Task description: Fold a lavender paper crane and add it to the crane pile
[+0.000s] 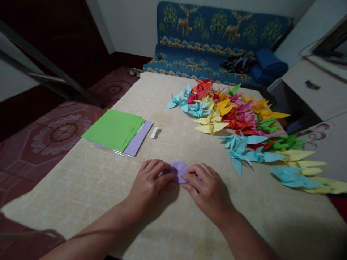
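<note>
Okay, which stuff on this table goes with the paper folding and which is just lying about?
Belongs: left hand and right hand pressing the purple paper; stack of coloured sheets; pile of folded paper birds.
Lying about: white scrap by the stack; sofa with dark clothes and blue cushion; white cabinet.

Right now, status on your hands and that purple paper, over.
Left hand and right hand both down, fingers on the small lilac folded paper. Paper lies on the beige tabletop. Colourful paper cranes heaped right, green sheet stack left, both apart.
</note>
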Motion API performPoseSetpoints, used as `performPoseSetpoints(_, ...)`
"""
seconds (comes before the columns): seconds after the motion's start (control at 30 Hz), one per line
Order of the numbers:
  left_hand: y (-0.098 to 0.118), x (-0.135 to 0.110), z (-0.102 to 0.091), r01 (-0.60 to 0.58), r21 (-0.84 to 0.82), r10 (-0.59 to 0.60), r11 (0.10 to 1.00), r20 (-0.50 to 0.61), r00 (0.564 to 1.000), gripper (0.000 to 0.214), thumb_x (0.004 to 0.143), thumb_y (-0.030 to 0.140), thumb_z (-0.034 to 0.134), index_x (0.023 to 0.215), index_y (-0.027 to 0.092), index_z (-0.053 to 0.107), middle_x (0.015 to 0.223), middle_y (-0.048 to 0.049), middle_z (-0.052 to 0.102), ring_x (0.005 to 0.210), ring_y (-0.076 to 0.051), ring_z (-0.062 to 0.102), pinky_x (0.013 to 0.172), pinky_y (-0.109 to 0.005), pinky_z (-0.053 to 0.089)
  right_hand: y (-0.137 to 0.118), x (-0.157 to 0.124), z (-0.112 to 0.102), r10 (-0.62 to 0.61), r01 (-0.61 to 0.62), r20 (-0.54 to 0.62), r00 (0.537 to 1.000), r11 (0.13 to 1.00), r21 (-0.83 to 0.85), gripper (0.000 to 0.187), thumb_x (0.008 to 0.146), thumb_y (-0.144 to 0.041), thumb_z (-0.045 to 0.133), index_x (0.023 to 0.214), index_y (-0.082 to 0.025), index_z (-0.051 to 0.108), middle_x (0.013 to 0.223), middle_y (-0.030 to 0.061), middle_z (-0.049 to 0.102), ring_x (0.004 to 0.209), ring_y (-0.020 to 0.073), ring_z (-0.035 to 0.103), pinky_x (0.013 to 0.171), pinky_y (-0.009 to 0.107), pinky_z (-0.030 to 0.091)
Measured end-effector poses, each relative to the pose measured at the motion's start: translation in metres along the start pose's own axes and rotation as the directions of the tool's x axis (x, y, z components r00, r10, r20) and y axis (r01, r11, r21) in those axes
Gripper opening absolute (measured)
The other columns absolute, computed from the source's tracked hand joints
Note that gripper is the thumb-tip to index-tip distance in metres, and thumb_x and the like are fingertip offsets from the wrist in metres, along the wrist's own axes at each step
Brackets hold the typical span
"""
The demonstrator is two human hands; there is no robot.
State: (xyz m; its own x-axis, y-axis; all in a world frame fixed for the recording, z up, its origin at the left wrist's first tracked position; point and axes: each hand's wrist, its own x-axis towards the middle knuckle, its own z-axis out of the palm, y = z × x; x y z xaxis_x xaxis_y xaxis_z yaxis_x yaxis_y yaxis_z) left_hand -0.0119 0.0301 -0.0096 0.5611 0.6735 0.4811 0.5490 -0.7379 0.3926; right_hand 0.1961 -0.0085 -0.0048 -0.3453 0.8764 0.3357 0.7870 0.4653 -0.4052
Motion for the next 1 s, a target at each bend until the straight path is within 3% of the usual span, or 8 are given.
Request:
performPoseSetpoints(0.23,-0.003,0.005,0.001,-0.005,-0.041,0.005,0.999,0.021,1.0,0.012,0.089,0.02,0.062,0.093,0.022,0.073,0.091,-0.0032,0.075,0.079,-0.018,0.063,0.075,-0.037,0.041,-0.001,0.002,0.001,0.016,-0.016,-0.002,1.0,1.0,-0.006,0.011,0.089,-0.018,0.063,0.097,-0.022,0.068,0.093,0.0055,0.064,0.09,0.0207,0.055,0.079,0.035,0.043)
performPoseSetpoints(0.4,-0.004,0.005,0.001,0.01,-0.066,-0.007,0.998,0.04,0.999,0.013,0.089,0.022,0.062,0.09,0.023,0.074,0.091,-0.0032,0.074,0.08,-0.018,0.063,0.076,-0.038,0.041,-0.007,0.003,0.001,0.044,-0.044,-0.042,0.998,0.999,0.014,0.011,0.089,-0.018,0.061,0.087,-0.023,0.07,0.085,0.0043,0.063,0.083,0.0195,0.055,0.074,0.033,0.042)
performPoseSetpoints(0.7,-0.008,0.007,0.002,0.183,-0.19,-0.167,0.964,0.097,0.981,0.011,0.086,0.024,0.065,0.083,0.023,0.075,0.084,-0.0043,0.07,0.079,-0.019,0.061,0.073,-0.038,0.04,-0.007,0.005,0.005,0.236,-0.238,0.031,0.971,0.959,0.15,0.01,0.088,-0.019,0.06,0.084,-0.025,0.066,0.084,0.0014,0.062,0.083,0.0186,0.057,0.077,0.031,0.043)
performPoseSetpoints(1.0,-0.006,0.011,0.003,0.303,-0.235,-0.277,0.924,0.136,0.951,0.006,0.08,0.02,0.067,0.076,0.021,0.072,0.083,-0.0042,0.067,0.08,-0.021,0.06,0.076,-0.039,0.042,-0.011,0.016,0.003,0.366,-0.368,0.045,0.93,0.928,0.058,0.015,0.08,-0.017,0.062,0.067,-0.024,0.059,0.072,-0.0007,0.06,0.069,0.0152,0.056,0.059,0.025,0.038)
